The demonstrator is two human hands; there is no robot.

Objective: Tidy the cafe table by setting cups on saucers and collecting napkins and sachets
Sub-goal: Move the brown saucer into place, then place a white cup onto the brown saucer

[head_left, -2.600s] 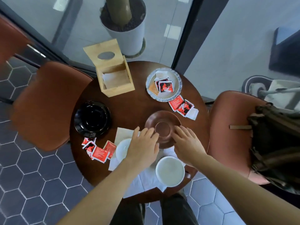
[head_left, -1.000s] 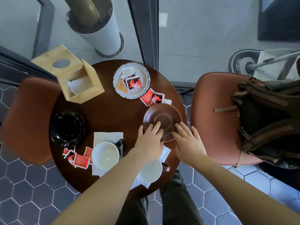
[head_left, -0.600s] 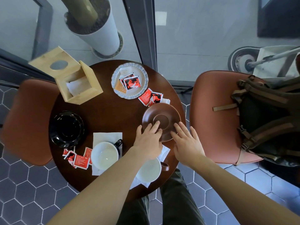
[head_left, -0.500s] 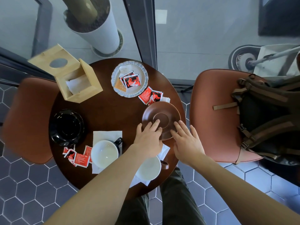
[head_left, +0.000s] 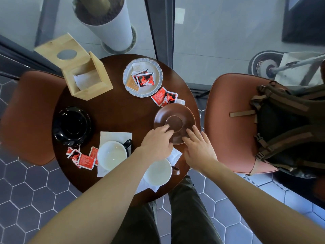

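A brown saucer (head_left: 175,120) lies empty at the right side of the round dark table (head_left: 119,110). My left hand (head_left: 156,145) and my right hand (head_left: 198,148) rest with spread fingertips on its near rim. A white-lined cup with a black handle (head_left: 112,154) stands on a napkin (head_left: 115,136). A second cup with a brown handle (head_left: 159,171) stands on another napkin (head_left: 175,154), partly under my left forearm. A black saucer (head_left: 72,125) sits at the left. Red sachets (head_left: 82,159) lie near it, and more red sachets (head_left: 164,97) lie behind the brown saucer.
A scalloped grey plate (head_left: 157,74) holds sachets at the back. A wooden napkin box (head_left: 86,76) stands open at the back left. Brown chairs flank the table: one on the left (head_left: 26,117), one on the right (head_left: 228,124) with a backpack (head_left: 284,129).
The brown saucer has slid from the table's middle to its right side under both hands. In the last half second nothing has visibly moved.
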